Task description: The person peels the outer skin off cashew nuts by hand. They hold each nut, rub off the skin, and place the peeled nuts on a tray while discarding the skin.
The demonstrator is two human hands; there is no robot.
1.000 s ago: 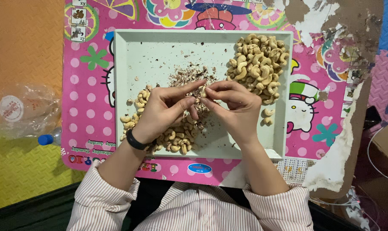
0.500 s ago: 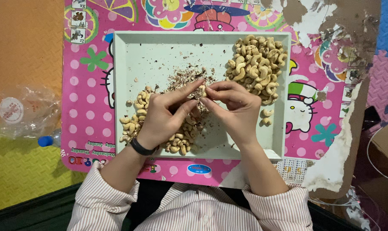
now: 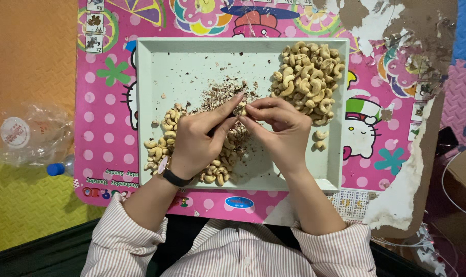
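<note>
Bright pink cartoon-print desk (image 3: 110,133) with its top layer peeling off on one side, sitting on foam floor mats, and a pale green tray (image 3: 202,56) parked right in the middle of it. Someone in a striped shirt is bent over the tray, working with both hands close together.

The left hand (image 3: 194,141) has a dark watch on its wrist, with the fingers curled in and the thumb and forefinger pressed onto a single cashew (image 3: 240,109). The right hand (image 3: 279,131) is pinching the same nut from the other side, so the two sets of fingertips are touching around it, just above the tray floor. The nut itself is mostly hidden, only a sliver shows.

Under and just beyond the fingertips lies a scatter of brown skin flakes (image 3: 217,95). Below the left hand is a heap of darker, unpeeled-looking nuts (image 3: 163,149). Past the right hand, toward the far corner, sits the clean peeled pile (image 3: 307,74), with a couple of strays nearer the right wrist. A crumpled plastic bottle (image 3: 33,138) lies off the desk, well away from the left arm.

Looks to me like mid-peel on one nut. I'd guess the next bit needs a light rub, not a squeeze, or the kernel splits.
</note>
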